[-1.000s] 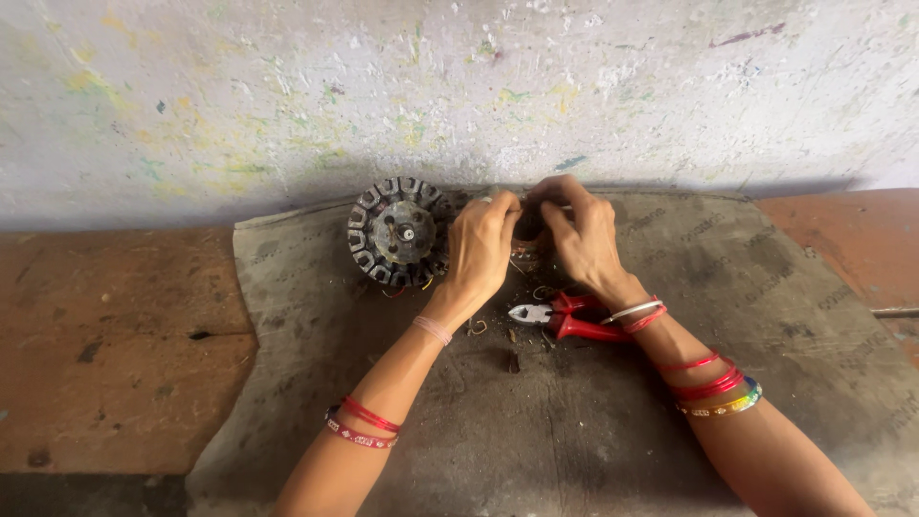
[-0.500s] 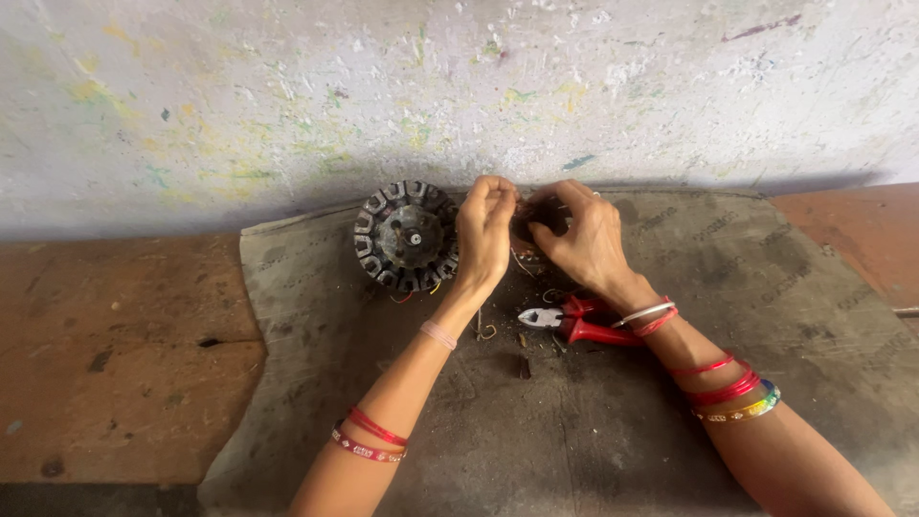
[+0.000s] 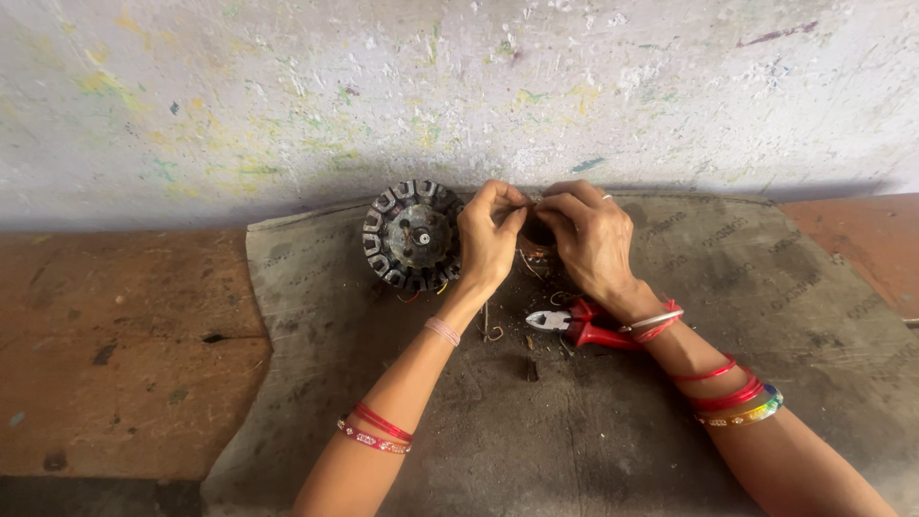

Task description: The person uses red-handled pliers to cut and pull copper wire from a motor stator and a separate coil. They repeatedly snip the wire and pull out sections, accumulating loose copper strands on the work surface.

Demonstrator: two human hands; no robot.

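a grey mat point(image 3: 766, 316) is spread over the counter point(image 3: 115, 364). a round wound stator point(image 3: 412, 235) lies at ten o'clock on it, its coils intact. just beside it, at three o'clock, thin copper wire point(image 3: 529, 203) is pinched by the left hand point(image 3: 490, 239) and right hand point(image 3: 593, 239); the twisting looks unfinished. red-handled pliers point(image 3: 579, 325) are left untouched at six o'clock of the hands.

left hand point(image 3: 490, 235): arm stretched forward, fingertips pinched together, knuckles raised | right hand point(image 3: 592, 237): arm angled inward, fingers curled, fingertips meeting the left's | both wrists bent, hands touching
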